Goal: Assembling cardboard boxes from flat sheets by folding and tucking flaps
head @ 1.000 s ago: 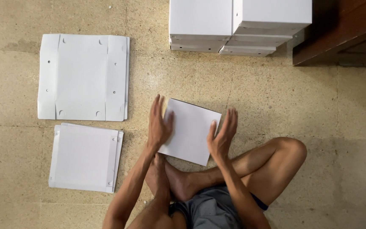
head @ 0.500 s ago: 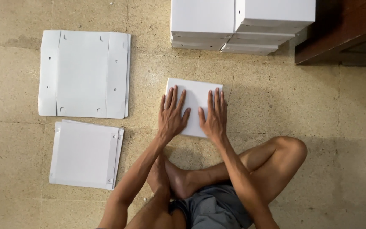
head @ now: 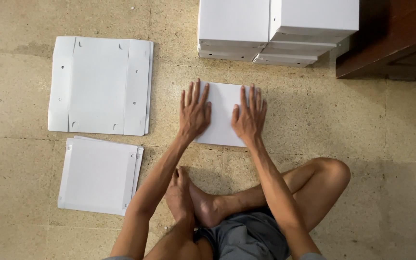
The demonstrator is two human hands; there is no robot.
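A white folded cardboard box [head: 222, 113] lies flat on the speckled stone floor in front of my crossed legs. My left hand [head: 193, 113] rests palm down on its left side, fingers spread. My right hand [head: 249, 115] presses flat on its right side, fingers pointing away from me. Neither hand grips anything; both lie flat on the box.
A large flat white box blank [head: 101, 85] with punched holes lies at the left. Below it sits a stack of smaller white blanks [head: 99, 175]. Stacks of finished white boxes [head: 275, 29] stand at the top. Dark wooden furniture [head: 391, 38] fills the upper right corner.
The white box was tilted between my raised hands near my legs; it has been laid flat and pushed away from me, and both palms now press on it.
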